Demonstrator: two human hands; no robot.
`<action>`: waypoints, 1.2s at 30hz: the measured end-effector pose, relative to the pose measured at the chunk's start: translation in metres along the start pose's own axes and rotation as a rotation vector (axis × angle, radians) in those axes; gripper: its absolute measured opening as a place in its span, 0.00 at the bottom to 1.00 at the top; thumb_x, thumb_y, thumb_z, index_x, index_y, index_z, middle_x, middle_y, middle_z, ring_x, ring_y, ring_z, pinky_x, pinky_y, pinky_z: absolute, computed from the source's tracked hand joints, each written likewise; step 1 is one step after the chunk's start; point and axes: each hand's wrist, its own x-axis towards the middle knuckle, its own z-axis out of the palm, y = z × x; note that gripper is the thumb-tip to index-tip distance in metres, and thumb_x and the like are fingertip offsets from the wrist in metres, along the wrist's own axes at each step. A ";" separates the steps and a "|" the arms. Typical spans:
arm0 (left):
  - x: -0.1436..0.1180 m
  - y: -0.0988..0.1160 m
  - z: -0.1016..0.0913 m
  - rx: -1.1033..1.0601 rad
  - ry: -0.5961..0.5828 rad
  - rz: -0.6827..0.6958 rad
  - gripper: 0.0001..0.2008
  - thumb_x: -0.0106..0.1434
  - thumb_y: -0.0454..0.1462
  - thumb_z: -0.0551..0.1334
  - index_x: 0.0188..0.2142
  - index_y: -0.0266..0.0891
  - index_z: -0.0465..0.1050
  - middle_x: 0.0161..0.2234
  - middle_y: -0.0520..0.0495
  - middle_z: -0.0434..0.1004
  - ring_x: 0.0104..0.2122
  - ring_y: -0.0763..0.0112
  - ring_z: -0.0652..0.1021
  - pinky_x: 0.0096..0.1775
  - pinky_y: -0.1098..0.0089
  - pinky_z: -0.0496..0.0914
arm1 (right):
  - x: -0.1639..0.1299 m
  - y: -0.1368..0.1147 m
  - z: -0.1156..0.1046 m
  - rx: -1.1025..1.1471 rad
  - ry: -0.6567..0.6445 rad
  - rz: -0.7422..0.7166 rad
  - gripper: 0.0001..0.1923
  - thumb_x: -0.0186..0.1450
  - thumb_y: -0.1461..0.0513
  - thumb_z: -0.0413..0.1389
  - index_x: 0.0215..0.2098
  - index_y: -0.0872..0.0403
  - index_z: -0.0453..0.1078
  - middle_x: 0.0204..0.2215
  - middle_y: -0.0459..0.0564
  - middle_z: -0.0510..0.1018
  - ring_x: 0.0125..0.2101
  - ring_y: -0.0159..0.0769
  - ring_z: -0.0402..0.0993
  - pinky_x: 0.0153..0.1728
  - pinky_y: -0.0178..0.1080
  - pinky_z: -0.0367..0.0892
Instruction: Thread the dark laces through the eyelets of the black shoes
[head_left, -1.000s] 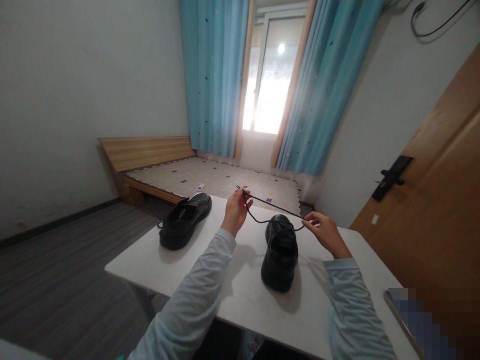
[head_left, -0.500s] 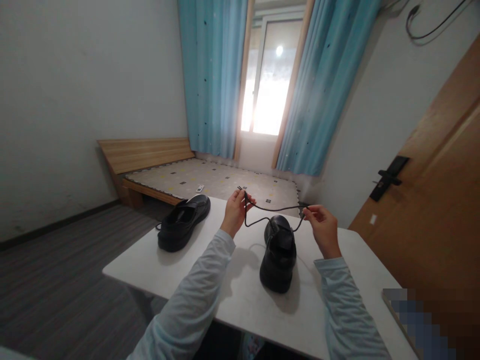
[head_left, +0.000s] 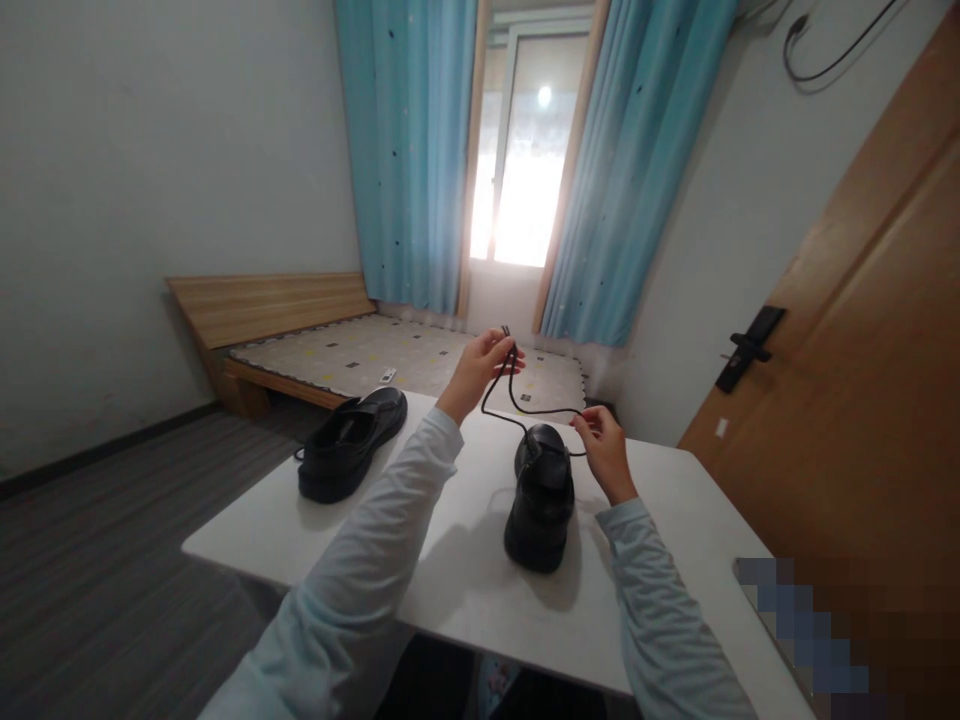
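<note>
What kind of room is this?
Most likely a bedroom: a bed by the wall, blue curtains at a window, a wooden door on the right.

White table (head_left: 465,600), smooth top, rounded near-left corner, set at an angle in the view. Two black shoes rest directly on it. First shoe (head_left: 541,510): near the middle of the top, upright on its sole, heel toward the near edge, toe toward the far edge; casts a soft shadow on the surface to its left. Second shoe (head_left: 350,444): near the far-left edge, well apart from the first, upright, lying at a slant to it, insole visible. A thin dark object lies at the right edge of the top, partly blurred; cannot identify. Table stands on grey wood-grain floor (head_left: 112,560).
</note>
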 end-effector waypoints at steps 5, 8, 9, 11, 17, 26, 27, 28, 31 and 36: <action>0.034 0.040 0.027 0.188 -0.143 0.081 0.09 0.58 0.40 0.61 0.30 0.35 0.65 0.25 0.51 0.73 0.26 0.77 0.75 0.31 0.75 0.69 | 0.000 0.003 0.000 -0.039 -0.050 0.002 0.15 0.56 0.50 0.56 0.31 0.54 0.63 0.31 0.51 0.74 0.33 0.39 0.71 0.35 0.41 0.66; 0.049 0.052 0.035 0.260 -0.190 0.130 0.07 0.59 0.37 0.59 0.30 0.34 0.66 0.25 0.51 0.73 0.26 0.77 0.75 0.31 0.76 0.69 | -0.001 0.006 0.002 -0.059 -0.137 0.028 0.22 0.51 0.50 0.60 0.37 0.54 0.64 0.36 0.53 0.75 0.36 0.41 0.72 0.35 0.42 0.67; 0.053 0.056 0.037 0.289 -0.195 0.142 0.07 0.60 0.37 0.58 0.30 0.33 0.66 0.26 0.51 0.73 0.27 0.77 0.76 0.32 0.76 0.69 | -0.001 0.007 0.002 -0.060 -0.159 0.043 0.25 0.49 0.50 0.62 0.38 0.55 0.64 0.37 0.55 0.75 0.36 0.41 0.72 0.35 0.42 0.67; 0.061 0.062 0.042 0.362 -0.172 0.166 0.06 0.61 0.35 0.56 0.31 0.32 0.66 0.27 0.51 0.73 0.30 0.76 0.76 0.33 0.75 0.70 | -0.001 0.009 0.001 -0.055 -0.202 0.075 0.27 0.47 0.49 0.63 0.38 0.56 0.65 0.38 0.56 0.75 0.36 0.41 0.73 0.34 0.42 0.69; 0.079 0.083 0.058 0.584 -0.128 0.258 0.06 0.62 0.35 0.53 0.34 0.34 0.66 0.28 0.51 0.74 0.32 0.77 0.77 0.36 0.75 0.71 | 0.006 0.025 -0.014 0.006 -0.321 0.128 0.19 0.52 0.53 0.61 0.36 0.57 0.71 0.35 0.55 0.78 0.32 0.39 0.76 0.32 0.40 0.71; 0.086 0.100 0.082 0.642 -0.170 0.254 0.06 0.62 0.34 0.52 0.34 0.33 0.66 0.30 0.48 0.75 0.29 0.76 0.77 0.36 0.69 0.73 | 0.003 0.017 -0.007 -0.047 -0.365 0.091 0.26 0.53 0.51 0.60 0.45 0.57 0.68 0.40 0.57 0.75 0.37 0.41 0.74 0.38 0.43 0.70; 0.086 0.100 0.085 0.648 -0.175 0.253 0.06 0.62 0.34 0.52 0.34 0.33 0.66 0.30 0.48 0.75 0.29 0.75 0.77 0.36 0.68 0.73 | 0.002 0.017 -0.006 -0.039 -0.395 0.114 0.31 0.51 0.51 0.62 0.48 0.57 0.65 0.42 0.58 0.74 0.38 0.42 0.74 0.39 0.44 0.70; 0.086 0.100 0.087 0.653 -0.179 0.255 0.06 0.61 0.33 0.53 0.34 0.33 0.66 0.30 0.47 0.74 0.29 0.75 0.76 0.36 0.67 0.73 | 0.000 0.017 -0.006 -0.032 -0.427 0.141 0.35 0.49 0.50 0.63 0.51 0.58 0.63 0.43 0.58 0.73 0.39 0.42 0.73 0.39 0.44 0.70; 0.087 0.098 0.095 0.689 -0.177 0.283 0.05 0.60 0.32 0.54 0.32 0.33 0.67 0.29 0.48 0.74 0.28 0.74 0.75 0.35 0.68 0.73 | -0.002 0.022 -0.006 -0.015 -0.500 0.206 0.40 0.48 0.49 0.63 0.53 0.59 0.59 0.42 0.58 0.72 0.41 0.43 0.72 0.40 0.44 0.69; 0.092 0.099 0.102 0.877 -0.156 0.403 0.03 0.57 0.31 0.57 0.28 0.35 0.67 0.26 0.50 0.73 0.35 0.69 0.75 0.41 0.68 0.70 | -0.003 0.027 -0.008 -0.021 -0.513 0.205 0.39 0.50 0.49 0.63 0.54 0.56 0.58 0.42 0.55 0.72 0.45 0.44 0.70 0.45 0.46 0.67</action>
